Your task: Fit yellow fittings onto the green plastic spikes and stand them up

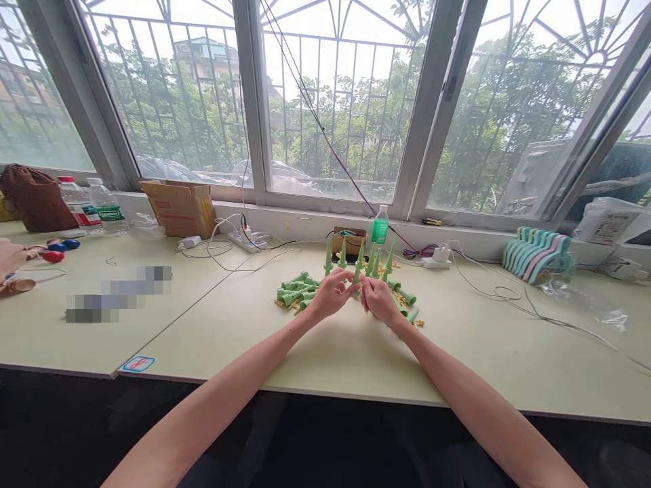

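Observation:
My left hand [333, 291] and my right hand [379, 298] meet over the pale table [336, 352], fingertips pinched together around a small green cone piece [357, 276] between them. To the left lies a pile of green cone-shaped plastic parts [296, 293] with small yellow bits under it. Behind my hands several green cones [359, 261] stand upright in a row. More green parts [407, 297] lie to the right of my right hand.
A small brown box [350, 240] and a green-labelled bottle [380, 227] stand behind the cones. A power strip [247, 240] and cables cross the table. A cardboard box [180, 207], water bottles [91, 207], a brown bag [33, 196] and stacked hangers [539, 254] line the windowsill.

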Tool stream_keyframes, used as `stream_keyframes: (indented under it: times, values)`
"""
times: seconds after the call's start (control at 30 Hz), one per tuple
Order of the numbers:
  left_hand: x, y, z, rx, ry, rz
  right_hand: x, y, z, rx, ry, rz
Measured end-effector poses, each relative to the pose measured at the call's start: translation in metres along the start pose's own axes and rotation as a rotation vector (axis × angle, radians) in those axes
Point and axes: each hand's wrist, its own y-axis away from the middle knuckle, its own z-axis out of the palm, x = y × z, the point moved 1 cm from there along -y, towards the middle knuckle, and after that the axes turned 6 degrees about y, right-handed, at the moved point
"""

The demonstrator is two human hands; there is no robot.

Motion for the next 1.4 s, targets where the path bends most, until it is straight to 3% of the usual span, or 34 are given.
stream_keyframes:
  times: [0.33, 0.5, 0.6, 0.83, 1.03, 1.4]
  values:
    - [0.004, -0.002, 0.001, 0.102, 0.178, -0.293, -0.001, -0.001, -0.004, 0.074, 0.064, -0.022]
    - [0.003, -0.001, 0.001, -0.109, 0.312, -0.569, -0.001, -0.001, -0.004, 0.064, 0.083, -0.064]
    - [0.004, 0.001, 0.003, -0.185, 0.424, -0.635, -0.001, -0.001, -0.004, 0.059, 0.076, -0.071]
    - [0.009, 0.001, 0.001, -0.213, 0.615, -0.651, -0.003, 0.0, -0.003, 0.037, 0.056, -0.068]
    - [0.011, 0.001, -0.005, -0.231, 0.671, -0.561, -0.001, 0.0, -0.002, 0.003, 0.01, -0.06]
    - [0.014, 0.001, -0.007, -0.165, 0.264, -0.331, -0.003, 0.0, -0.004, 0.001, -0.042, -0.038]
